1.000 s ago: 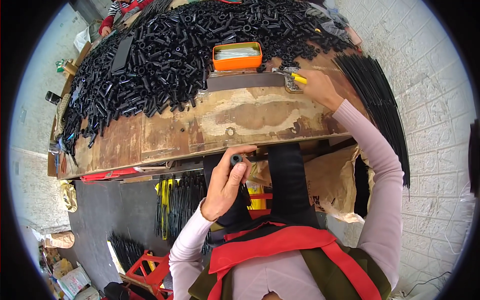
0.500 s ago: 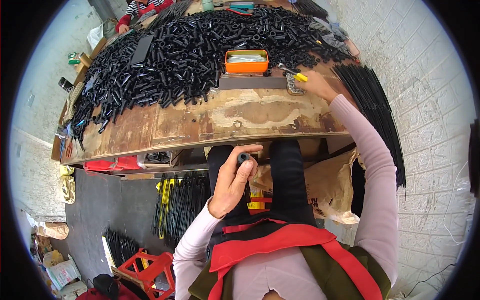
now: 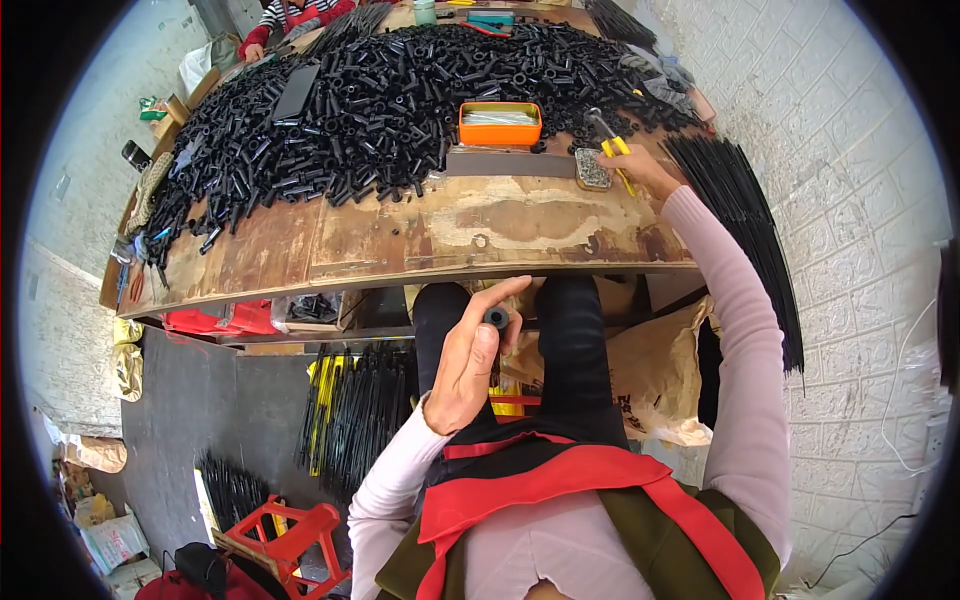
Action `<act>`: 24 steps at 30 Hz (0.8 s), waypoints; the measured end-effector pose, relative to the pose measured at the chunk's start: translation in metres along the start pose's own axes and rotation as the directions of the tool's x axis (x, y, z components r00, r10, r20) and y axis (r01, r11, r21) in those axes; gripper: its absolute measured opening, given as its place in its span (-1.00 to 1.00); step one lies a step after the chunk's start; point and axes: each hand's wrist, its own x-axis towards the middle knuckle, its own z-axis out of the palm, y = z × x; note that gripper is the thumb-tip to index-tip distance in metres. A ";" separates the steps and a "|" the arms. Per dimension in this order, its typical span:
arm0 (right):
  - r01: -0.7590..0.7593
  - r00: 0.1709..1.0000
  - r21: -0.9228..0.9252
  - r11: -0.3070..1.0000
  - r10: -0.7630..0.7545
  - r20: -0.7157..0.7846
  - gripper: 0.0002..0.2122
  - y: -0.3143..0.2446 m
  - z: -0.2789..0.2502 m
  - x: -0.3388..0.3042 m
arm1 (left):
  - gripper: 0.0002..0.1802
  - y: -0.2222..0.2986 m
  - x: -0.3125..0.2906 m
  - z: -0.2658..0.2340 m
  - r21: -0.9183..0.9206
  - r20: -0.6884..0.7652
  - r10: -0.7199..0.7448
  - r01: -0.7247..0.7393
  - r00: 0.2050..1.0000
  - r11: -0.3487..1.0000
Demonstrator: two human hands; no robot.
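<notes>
My left hand [image 3: 467, 365] is over my lap, just off the table's near edge. Its fingers curl round a black tube [image 3: 496, 317] whose round, hollow end faces up; the rest of the tube is mostly hidden. The index finger sticks out toward the right. Over the right part of the table, my right hand [image 3: 645, 168] grips yellow-handled pliers [image 3: 619, 147]. Their metal head points away and to the left, and both handles show, spread apart. Right beside the pliers lies a small clear box [image 3: 592, 170] of tiny metal pieces.
A large heap of short black tubes [image 3: 350, 130] covers the far table [image 3: 400, 235]. An orange box [image 3: 500, 133] holds thin pale sticks. Long black rods [image 3: 735, 220] lie along the right edge. Another person's hand [image 3: 254, 52] is at the far left. A red stool [image 3: 290, 545] stands lower left.
The pliers have turned in my right hand: their head points more away from me, and a second handle now shows near the small box. My left hand keeps its hold on the tube.
</notes>
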 end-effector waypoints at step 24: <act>-0.001 0.979 0.743 0.669 -0.151 0.137 -0.91 -0.075 0.120 -0.158 | -0.41 -0.027 0.012 0.009 -0.081 -0.122 -0.105 0.095 0.987 0.992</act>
